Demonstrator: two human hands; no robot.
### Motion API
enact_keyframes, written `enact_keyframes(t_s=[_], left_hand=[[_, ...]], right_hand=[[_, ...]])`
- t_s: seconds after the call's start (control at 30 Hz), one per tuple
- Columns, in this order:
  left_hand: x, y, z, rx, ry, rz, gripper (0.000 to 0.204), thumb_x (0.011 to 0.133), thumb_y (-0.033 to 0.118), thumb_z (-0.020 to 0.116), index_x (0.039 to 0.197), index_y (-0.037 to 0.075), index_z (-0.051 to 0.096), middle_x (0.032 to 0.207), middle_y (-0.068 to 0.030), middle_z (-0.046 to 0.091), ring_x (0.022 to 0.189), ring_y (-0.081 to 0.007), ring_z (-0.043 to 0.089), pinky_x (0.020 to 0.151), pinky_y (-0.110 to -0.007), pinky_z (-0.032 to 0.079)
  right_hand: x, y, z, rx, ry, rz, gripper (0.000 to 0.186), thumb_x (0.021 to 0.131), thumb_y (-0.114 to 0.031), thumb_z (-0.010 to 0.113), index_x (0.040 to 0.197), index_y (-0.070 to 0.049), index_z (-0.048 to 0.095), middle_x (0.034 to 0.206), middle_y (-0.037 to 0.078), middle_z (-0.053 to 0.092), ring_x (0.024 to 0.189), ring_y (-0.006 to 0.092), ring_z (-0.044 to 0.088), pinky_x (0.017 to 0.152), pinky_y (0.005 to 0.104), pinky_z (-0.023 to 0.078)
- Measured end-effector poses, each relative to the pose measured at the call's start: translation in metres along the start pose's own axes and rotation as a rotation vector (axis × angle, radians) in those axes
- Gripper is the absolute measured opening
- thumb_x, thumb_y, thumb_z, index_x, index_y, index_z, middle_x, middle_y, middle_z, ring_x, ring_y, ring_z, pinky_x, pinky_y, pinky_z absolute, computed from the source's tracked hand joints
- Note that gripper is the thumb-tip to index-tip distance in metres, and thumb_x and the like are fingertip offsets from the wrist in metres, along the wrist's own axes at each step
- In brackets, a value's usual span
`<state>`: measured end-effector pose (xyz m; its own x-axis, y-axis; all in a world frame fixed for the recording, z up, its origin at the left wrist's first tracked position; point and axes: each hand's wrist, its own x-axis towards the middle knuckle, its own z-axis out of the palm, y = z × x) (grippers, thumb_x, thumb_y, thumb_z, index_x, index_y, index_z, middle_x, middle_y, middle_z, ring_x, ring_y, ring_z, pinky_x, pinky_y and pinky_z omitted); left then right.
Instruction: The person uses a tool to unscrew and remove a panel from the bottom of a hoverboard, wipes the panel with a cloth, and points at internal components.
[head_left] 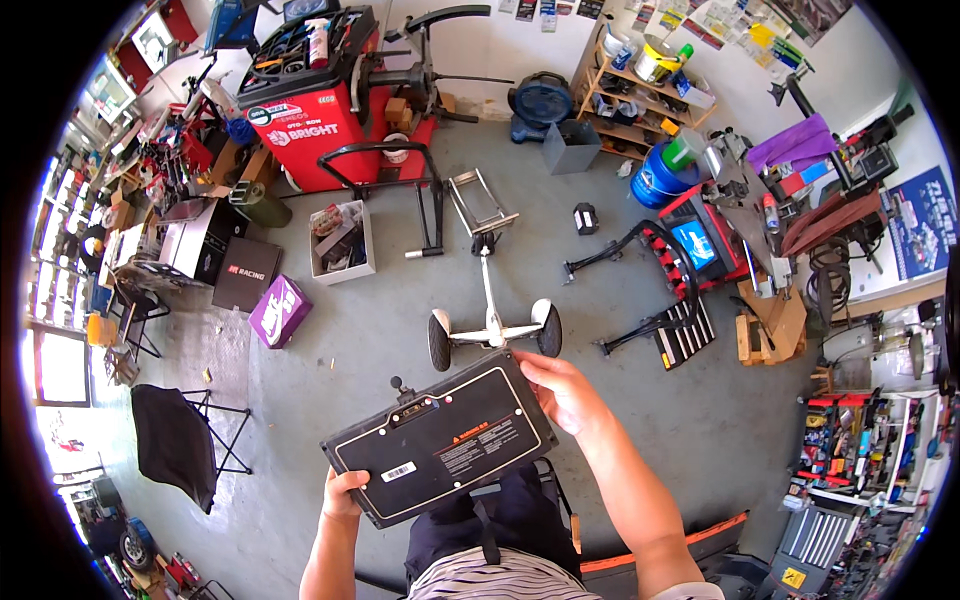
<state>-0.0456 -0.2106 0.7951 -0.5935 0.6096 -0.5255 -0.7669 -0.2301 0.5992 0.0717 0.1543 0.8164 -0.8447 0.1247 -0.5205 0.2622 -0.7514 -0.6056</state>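
Note:
Tilted in front of my body is a flat black battery pack [440,440] with rounded corners, a pale outline, a warning label, a barcode sticker and a connector recess along its far edge. My left hand [343,490] grips its lower left corner, thumb on top. At the upper right corner my right hand [562,390] is closed on the edge, with some fingers hidden. Beyond the pack, a white two-wheeled frame [492,320] with black tyres stands on the floor.
A black folding chair [175,445] stands at the left. Ahead lie a white box [362,262] of parts, a purple shoebox [281,312] and black tubular frames [432,205]. A red wheel-balancing machine [310,130] is at the back; a blue bucket [660,183] stands right.

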Motion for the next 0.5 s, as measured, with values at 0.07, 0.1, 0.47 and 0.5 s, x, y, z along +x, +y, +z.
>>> enact_keyframes(t_s=[0.07,0.1,0.47,0.5], left_hand=[[-0.004,0.004,0.001,-0.046,-0.003,-0.015,0.06,0.069,0.006,0.065,0.127,-0.006,0.056,0.117,-0.0186,0.067,0.104,-0.0314,0.067,0.09,-0.041,0.056],[-0.005,0.002,-0.004,-0.047,0.0,-0.015,0.06,0.069,0.006,0.065,0.127,-0.006,0.056,0.117,-0.0185,0.067,0.105,-0.0314,0.067,0.091,-0.041,0.055],[-0.019,0.052,-0.066,0.043,0.236,0.256,0.066,0.071,0.018,0.065,0.131,-0.006,0.052,0.121,-0.0198,0.064,0.107,-0.0334,0.066,0.093,-0.045,0.055],[-0.02,0.061,-0.066,0.021,0.228,0.266,0.064,0.074,0.019,0.065,0.132,-0.006,0.051,0.121,-0.0204,0.064,0.106,-0.0341,0.066,0.093,-0.046,0.056]], right_hand=[[-0.008,0.007,-0.006,-0.027,0.015,0.019,0.048,0.1,-0.029,0.056,0.136,0.004,0.053,0.121,0.01,0.067,0.104,0.0191,0.067,0.086,0.0334,0.057],[-0.016,0.013,-0.013,-0.116,0.048,0.03,0.051,0.1,-0.033,0.056,0.133,0.006,0.055,0.12,0.013,0.068,0.103,0.0205,0.067,0.086,0.0361,0.057],[0.064,0.043,0.017,-0.262,-0.13,0.171,0.042,0.097,-0.029,0.064,0.122,0.005,0.064,0.114,0.012,0.069,0.094,0.0172,0.069,0.087,0.0309,0.057],[0.075,0.037,0.029,-0.295,-0.17,0.169,0.04,0.097,-0.028,0.065,0.121,0.005,0.065,0.11,0.011,0.07,0.089,0.0155,0.069,0.085,0.0297,0.058]])
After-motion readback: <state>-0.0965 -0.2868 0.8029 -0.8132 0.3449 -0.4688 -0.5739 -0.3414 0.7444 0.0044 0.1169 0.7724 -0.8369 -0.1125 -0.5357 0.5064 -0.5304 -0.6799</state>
